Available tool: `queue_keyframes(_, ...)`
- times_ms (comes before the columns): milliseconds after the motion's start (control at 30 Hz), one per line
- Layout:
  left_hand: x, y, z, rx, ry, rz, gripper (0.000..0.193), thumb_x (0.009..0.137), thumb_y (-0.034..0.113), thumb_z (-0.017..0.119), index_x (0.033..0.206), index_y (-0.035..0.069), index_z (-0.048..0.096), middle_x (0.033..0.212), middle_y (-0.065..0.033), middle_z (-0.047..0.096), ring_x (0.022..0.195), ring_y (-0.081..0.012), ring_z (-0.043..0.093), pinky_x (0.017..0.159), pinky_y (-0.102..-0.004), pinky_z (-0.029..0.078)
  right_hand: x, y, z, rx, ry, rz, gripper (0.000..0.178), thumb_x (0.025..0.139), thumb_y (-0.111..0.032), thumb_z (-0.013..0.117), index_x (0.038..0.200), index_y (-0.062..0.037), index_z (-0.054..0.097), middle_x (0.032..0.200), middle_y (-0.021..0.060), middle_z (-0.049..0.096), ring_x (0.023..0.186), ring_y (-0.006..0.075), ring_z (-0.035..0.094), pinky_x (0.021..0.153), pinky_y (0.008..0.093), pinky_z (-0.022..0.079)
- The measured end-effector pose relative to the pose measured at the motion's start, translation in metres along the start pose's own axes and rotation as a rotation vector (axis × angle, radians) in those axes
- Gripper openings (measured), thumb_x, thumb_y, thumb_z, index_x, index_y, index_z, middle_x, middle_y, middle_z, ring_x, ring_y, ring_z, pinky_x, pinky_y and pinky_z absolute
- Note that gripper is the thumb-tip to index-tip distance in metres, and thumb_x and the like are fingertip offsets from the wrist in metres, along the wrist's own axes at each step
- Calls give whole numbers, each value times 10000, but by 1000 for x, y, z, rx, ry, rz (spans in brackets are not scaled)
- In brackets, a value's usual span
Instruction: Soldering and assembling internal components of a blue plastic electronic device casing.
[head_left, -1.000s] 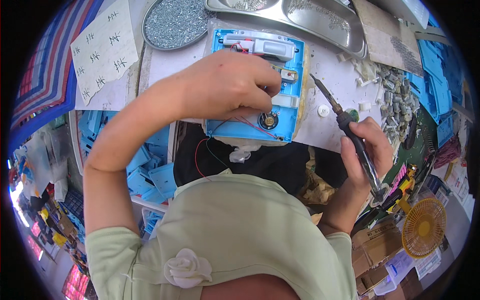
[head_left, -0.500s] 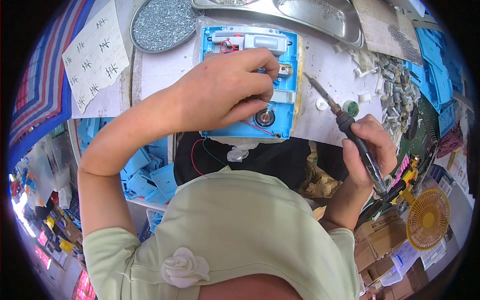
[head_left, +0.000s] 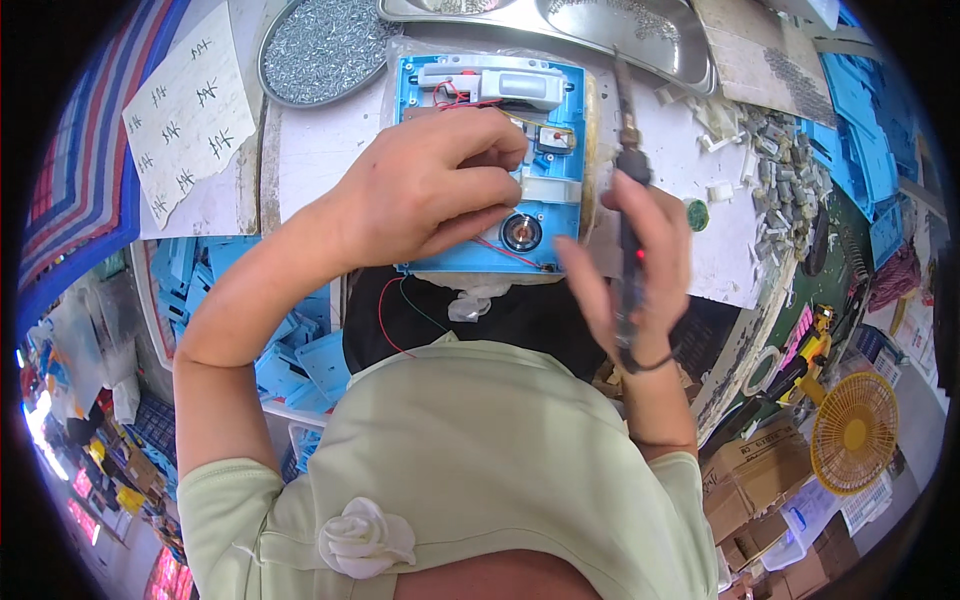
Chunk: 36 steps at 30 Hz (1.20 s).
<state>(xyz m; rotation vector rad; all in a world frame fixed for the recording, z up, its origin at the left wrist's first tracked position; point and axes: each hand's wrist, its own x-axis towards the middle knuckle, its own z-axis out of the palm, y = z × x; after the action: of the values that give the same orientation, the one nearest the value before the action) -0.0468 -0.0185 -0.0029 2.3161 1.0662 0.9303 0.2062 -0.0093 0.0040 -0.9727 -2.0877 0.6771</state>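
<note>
A blue plastic housing (head_left: 562, 222) lies open on the bench in front of me, with wiring and small parts inside. My left hand (head_left: 425, 185) reaches over its left half, fingers bent and pinched together; whatever they hold is hidden. Beside those fingers sit a round speaker (head_left: 521, 233), a grey plastic compartment (head_left: 518, 88) and a small wired part (head_left: 556, 140). A soldering iron (head_left: 630, 170) is in my right hand (head_left: 655, 250), just right of the housing. Its tip points away from me, and thumb and iron are smeared by motion.
An oval tray of screws (head_left: 325, 50) stands at the far left, with a divided metal tray (head_left: 640, 40) at the back. Grey small parts (head_left: 790, 190) are heaped on the right, near a green solder-coloured roll (head_left: 697, 214). Blue panels (head_left: 285, 365) fill a bin at lower left.
My right hand has swung left with the soldering iron, from the right side of the bench to beside the housing. The left hand has shifted slightly left, still over the housing.
</note>
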Motion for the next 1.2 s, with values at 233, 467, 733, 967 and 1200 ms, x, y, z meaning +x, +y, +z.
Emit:
queue_keyframes(233, -11, 7, 8, 57, 97, -54, 231, 746, 48, 810, 958, 64, 718, 920, -68, 633, 786, -260, 635, 653, -369, 514, -13, -13, 23, 13, 56, 69, 721, 695, -18, 873, 1369, -125, 642, 1079, 137, 584, 914, 291, 586, 785, 363, 489)
queue_keyframes(467, -13, 3, 10, 38, 123, -43, 220, 747, 63, 810, 942, 60, 707, 897, -74, 633, 782, -273, 641, 647, -381, 503, -13, -23, 36, -100, -18, 39, 626, 801, 30, 738, 1396, -131, 627, 1099, 126, 560, 939, 289, 587, 852, 402, 477)
queue_keyframes(733, -13, 0, 14, 50, 173, -13, 176, 775, 88, 792, 922, 68, 698, 876, -68, 615, 788, -276, 635, 678, -384, 493, -15, -29, 39, -106, 15, 20, 686, 738, 139, 781, 1371, -58, 606, 1109, 157, 585, 902, 223, 618, 780, 315, 542)
queue_keyframes(967, -16, 0, 16, 47, 204, -13, 156, 783, 95, 787, 905, 78, 692, 860, -66, 605, 775, -277, 629, 676, -386, 486, -11, -33, 43, -229, 46, -8, 671, 742, 140, 780, 1357, -68, 608, 1104, 130, 590, 856, 196, 620, 768, 312, 537)
queue_keyframes(1200, -16, -2, 18, 45, 219, 4, 150, 789, 103, 784, 902, 80, 687, 864, -60, 605, 783, -278, 634, 681, -384, 489, -14, -34, 48, -203, 77, 33, 678, 726, 130, 783, 1350, -71, 610, 1073, 132, 598, 851, 215, 623, 768, 336, 536)
